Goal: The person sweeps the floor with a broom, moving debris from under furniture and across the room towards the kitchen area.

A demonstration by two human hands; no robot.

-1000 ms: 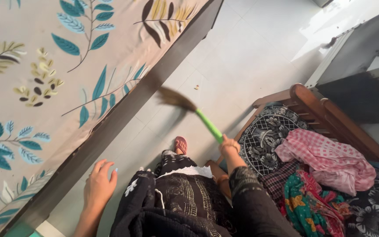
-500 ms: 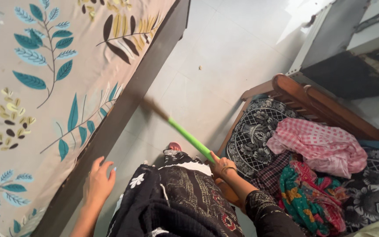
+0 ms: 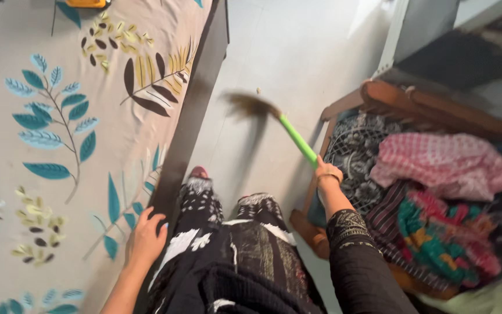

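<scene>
the right hand [image 3: 325, 173] is wrapped tight round the bright green plastic handle of a broom [image 3: 297, 139], whose blurred brown bristle head hangs over the pale tiled floor [image 3: 297, 64] between bed and chair. the left hand [image 3: 145, 238], fingers loosely spread, rests on the dark edge of the leaf-printed bed sheet [image 3: 47, 145]. beside the right arm, a wooden chair [image 3: 413, 104] carries a heap of pink checked and colourful cloth [image 3: 437, 174].

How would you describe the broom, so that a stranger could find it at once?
Start from the bed with the leaf-print sheet, then look at the pale tiled floor between it and the wooden chair piled with clothes. The broom slants over that floor, held by the right hand. Its bright green handle and blurred brown bristles set it apart.
</scene>
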